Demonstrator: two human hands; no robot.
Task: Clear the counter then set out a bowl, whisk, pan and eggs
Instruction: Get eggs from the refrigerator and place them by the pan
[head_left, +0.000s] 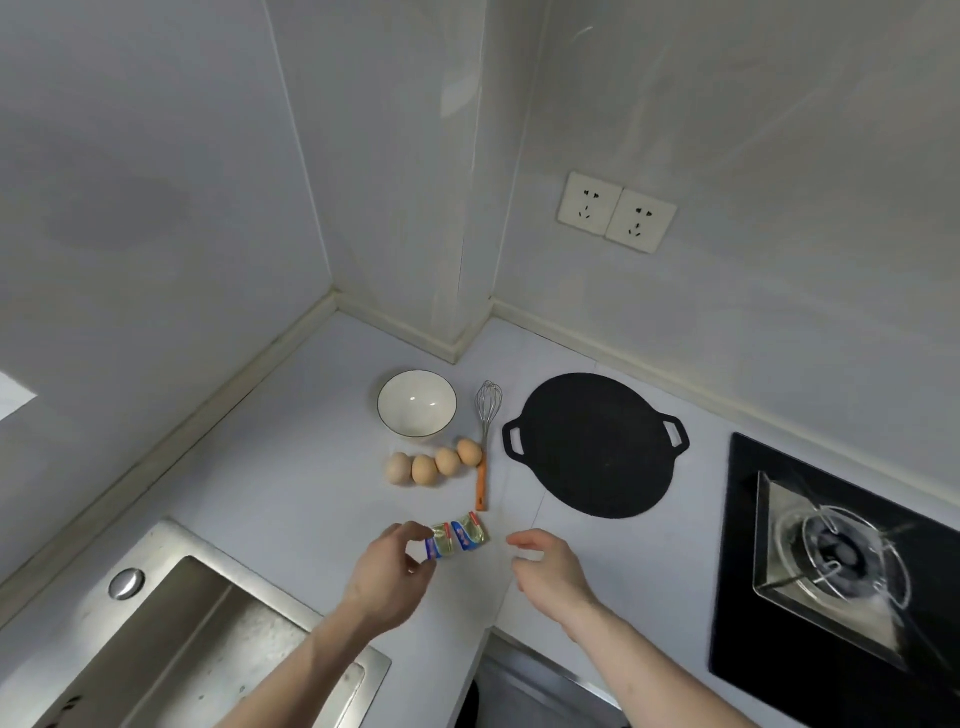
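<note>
Two hands reach out over the pale counter near its front edge. A metal sink is set in at the front left corner, and a black stove with a gas ring sits at the right edge. The flat black pan with two small handles lies in the middle, between the stove and the whisk. The white bowl stands toward the back corner, just left of the whisk. The whisk has wire loops pointing to the back and an orange handle pointing to the front. Four brown eggs lie in a row just in front of the bowl; the last egg touches the whisk. The left hand pinches a small shiny packet by its left end with curled fingers. The right hand hovers near the packet, fingers apart and loosely bent, holding nothing.
</note>
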